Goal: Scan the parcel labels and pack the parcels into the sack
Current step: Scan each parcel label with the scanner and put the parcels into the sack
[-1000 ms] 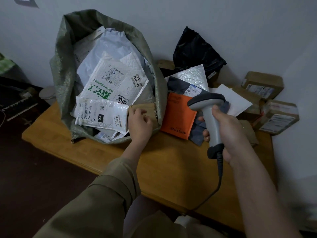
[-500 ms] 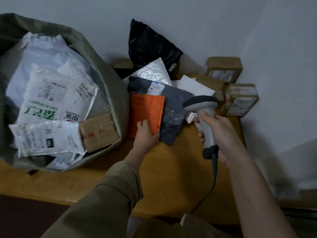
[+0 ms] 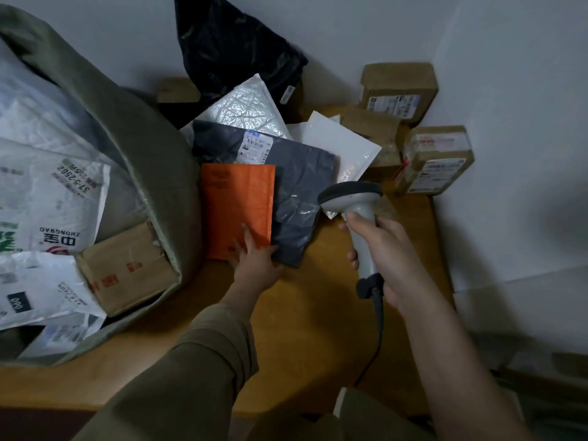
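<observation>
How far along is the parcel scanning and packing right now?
Done: the sack already holds several mailers and a cardboard box. In hand: the left hand grips the orange mailer; the right hand holds the scanner. Left: the grey bag, other mailers and small boxes by the wall.

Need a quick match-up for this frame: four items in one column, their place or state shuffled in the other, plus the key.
Items
1. orange mailer
2. scanner
3. brown box
4. black bag

Places/states
A. leaning against the wall at the back
B. gripped in the right hand
C. inside the sack mouth
D. under the left hand, lying on the grey mailer

Pairs: 1-D, 2-B, 3-C, 4-A
</observation>
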Demonstrator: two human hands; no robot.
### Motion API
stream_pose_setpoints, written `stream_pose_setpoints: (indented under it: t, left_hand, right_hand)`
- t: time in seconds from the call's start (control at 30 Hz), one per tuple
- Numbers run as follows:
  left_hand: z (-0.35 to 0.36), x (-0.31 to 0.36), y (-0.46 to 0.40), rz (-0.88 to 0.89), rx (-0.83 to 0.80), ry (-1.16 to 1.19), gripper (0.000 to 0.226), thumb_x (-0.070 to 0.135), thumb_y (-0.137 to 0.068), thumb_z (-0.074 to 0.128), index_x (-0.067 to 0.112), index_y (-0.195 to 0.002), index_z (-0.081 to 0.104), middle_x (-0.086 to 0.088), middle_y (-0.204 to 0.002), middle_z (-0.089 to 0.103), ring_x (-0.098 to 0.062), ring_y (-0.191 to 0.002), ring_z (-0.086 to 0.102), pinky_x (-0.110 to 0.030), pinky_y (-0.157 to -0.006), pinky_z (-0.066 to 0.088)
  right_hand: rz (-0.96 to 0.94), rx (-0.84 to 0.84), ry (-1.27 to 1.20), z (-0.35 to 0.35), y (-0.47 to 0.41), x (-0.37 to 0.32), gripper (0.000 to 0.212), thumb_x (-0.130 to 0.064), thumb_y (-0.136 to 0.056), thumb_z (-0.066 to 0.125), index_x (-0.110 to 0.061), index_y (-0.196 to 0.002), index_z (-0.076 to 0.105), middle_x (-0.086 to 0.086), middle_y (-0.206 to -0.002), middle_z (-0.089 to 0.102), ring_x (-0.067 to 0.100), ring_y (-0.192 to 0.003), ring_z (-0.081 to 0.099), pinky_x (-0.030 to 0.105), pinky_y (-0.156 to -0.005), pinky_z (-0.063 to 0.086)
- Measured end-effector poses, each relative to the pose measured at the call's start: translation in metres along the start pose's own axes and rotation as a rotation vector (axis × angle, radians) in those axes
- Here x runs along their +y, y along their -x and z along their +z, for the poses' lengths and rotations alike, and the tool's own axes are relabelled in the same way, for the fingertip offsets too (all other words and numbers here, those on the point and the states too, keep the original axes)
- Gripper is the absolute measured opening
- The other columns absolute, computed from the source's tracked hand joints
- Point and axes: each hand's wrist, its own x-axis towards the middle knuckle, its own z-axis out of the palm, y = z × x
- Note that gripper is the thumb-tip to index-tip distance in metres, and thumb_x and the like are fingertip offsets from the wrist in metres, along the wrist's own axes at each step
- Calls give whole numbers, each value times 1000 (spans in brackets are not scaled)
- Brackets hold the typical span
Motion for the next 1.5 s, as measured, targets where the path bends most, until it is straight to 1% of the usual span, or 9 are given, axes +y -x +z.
stream_pose_setpoints:
  t: [0.17,0.3,0.47,0.7,0.83,1.0,1.17,1.3,1.5]
  left_hand:
    - [6,9,0,-23,17,-35,74,38,-93,55,12,-152,18,-25,-159,-5,-41,-147,3,-62,-116,8]
    - [-2,17,1,-21,236,135,41,11,-90,57,0,-128,48,-19,-144,38,-34,-123,49,-46,-100,43]
    - [-38,16,13,-70,548,287,24,-2,-93,49,2,-111,66,-16,-110,65,-33,-102,61,-39,-84,47]
    - [-64,28,53,130,855,590,10,0,-89,54,5,-96,59,-8,-107,50,-15,-80,49,-10,-67,32]
    - [-69,28,77,131,914,679,14,-4,-87,50,4,-99,54,-7,-111,41,-10,-92,44,-4,-67,35]
    - [-46,15,90,-15,786,873,21,-4,-88,49,17,-94,51,1,-107,41,-1,-80,45,-15,-70,41]
    - [18,-22,90,-265,466,929,18,4,-87,56,17,-100,62,-7,-112,58,-25,-96,61,-43,-84,56]
    - [41,-41,100,-377,308,976,18,0,-91,52,6,-106,60,-10,-106,60,-25,-91,56,-31,-76,46]
    - [58,-66,110,-484,180,902,51,13,-88,65,2,-127,34,-21,-122,54,-37,-113,56,-41,-89,45]
  right_hand:
    - [5,11,4,4,-4,0,24,-33,-95,61,-11,-103,66,10,-89,61,7,-55,56,24,-53,45]
    - [-13,19,11,6,-2,-4,25,-33,-96,61,-10,-105,65,10,-90,60,8,-56,55,26,-55,45]
    - [-33,24,10,7,7,-6,24,-32,-95,61,-10,-104,66,7,-76,59,12,-57,55,29,-58,44]
    - [-68,31,-28,12,24,-6,23,-31,-95,62,-9,-101,65,2,-65,57,12,-55,54,29,-56,43]
    - [-96,25,-46,13,37,-1,19,-28,-95,62,-10,-99,65,4,-71,59,12,-54,53,31,-57,43]
    - [-105,14,-38,13,49,6,17,-27,-94,62,-10,-95,65,8,-75,59,14,-55,53,32,-57,43]
    - [-87,13,36,14,56,16,26,-31,-96,61,-6,-99,66,5,-74,56,10,-53,54,26,-52,44]
    - [-59,-8,60,16,57,24,25,-33,-96,61,-9,-97,65,4,-67,57,12,-54,54,28,-53,43]
    - [-56,-32,95,21,57,35,26,-32,-95,62,-7,-101,65,5,-77,59,10,-54,55,26,-51,44]
